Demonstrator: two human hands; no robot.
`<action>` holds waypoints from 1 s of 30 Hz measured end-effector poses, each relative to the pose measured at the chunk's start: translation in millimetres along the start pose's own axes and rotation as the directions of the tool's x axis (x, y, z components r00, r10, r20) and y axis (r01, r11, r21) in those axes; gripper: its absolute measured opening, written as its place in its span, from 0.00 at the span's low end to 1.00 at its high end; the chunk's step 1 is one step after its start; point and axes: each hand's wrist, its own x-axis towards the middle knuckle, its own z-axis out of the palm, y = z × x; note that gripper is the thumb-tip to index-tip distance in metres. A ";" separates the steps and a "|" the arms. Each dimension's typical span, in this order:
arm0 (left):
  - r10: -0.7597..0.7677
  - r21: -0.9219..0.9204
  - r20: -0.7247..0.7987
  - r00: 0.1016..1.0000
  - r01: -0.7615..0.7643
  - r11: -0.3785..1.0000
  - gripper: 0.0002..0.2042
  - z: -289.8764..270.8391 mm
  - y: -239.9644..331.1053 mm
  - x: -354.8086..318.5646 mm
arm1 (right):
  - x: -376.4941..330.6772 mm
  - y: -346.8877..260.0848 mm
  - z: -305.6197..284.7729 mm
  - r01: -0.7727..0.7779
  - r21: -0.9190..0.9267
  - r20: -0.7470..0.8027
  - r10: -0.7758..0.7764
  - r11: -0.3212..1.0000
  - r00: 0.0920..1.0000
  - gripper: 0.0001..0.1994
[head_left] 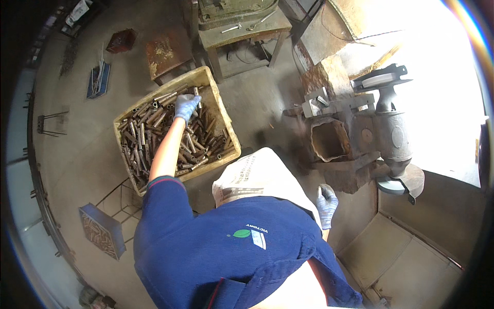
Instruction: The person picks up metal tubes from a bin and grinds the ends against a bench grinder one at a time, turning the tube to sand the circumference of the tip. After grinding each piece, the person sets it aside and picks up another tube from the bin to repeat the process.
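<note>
Left hand (pixel 187 106), gloved blue-grey, is inside the yellowish crate (pixel 231 138), at the far part of the pile; seems clenched round a metal tube (pixel 196 91), one end poking up past the fingers, though the view is small. Loose tubes (pixel 149 136), brown and silver, lie jumbled all around and below it. Right hand (pixel 327 206), same kind of glove, hangs low beside the pale apron (pixel 270 175), away from the crate; cannot tell if it grasps anything. Grey grinder (pixel 395 136) stands further right. Past the crate, a surface (pixel 215 39) carries a hammer (pixel 231 28) and a wrench (pixel 261 20). Rusty box (pixel 167 55) just beyond the crate; blue-sided tray (pixel 121 243) of small parts lower left.
</note>
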 end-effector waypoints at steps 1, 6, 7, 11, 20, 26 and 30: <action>0.018 -0.073 0.029 0.999 -0.015 0.997 0.09 -0.5 15.5 -18.1 | -0.5 -5.9 -3.4 -0.009 0.006 -0.016 0.009 1.000 1.000 0.05; 0.314 -0.507 0.363 0.877 -0.097 0.856 0.07 63.3 98.2 -104.6 | 21.9 -72.8 -20.2 0.275 -0.012 0.062 -0.274 0.961 0.960 0.08; 0.348 -0.456 0.412 0.842 -0.140 0.879 0.07 82.7 115.6 -122.0 | 24.5 -98.3 -19.4 0.244 0.054 0.077 -0.247 0.968 0.966 0.09; 0.355 -0.212 0.747 0.562 -0.304 0.929 0.11 159.5 163.2 -186.4 | 40.1 -137.6 -31.0 0.531 0.057 0.109 -0.534 0.845 0.838 0.14; 0.097 -0.073 0.992 0.084 -0.255 0.964 0.16 252.8 187.5 -292.5 | 5.4 -79.0 -77.3 0.362 0.446 -0.082 -0.366 0.818 0.927 0.10; 0.021 -0.033 0.998 -0.057 -0.227 0.973 0.14 301.3 189.6 -335.3 | -23.4 -40.8 -107.8 0.290 0.611 -0.156 -0.247 0.737 0.956 0.07; 0.003 -0.019 0.998 -0.063 -0.244 0.970 0.15 328.8 184.8 -345.5 | -32.2 -18.2 -119.9 0.310 0.528 -0.252 -0.203 0.790 0.946 0.08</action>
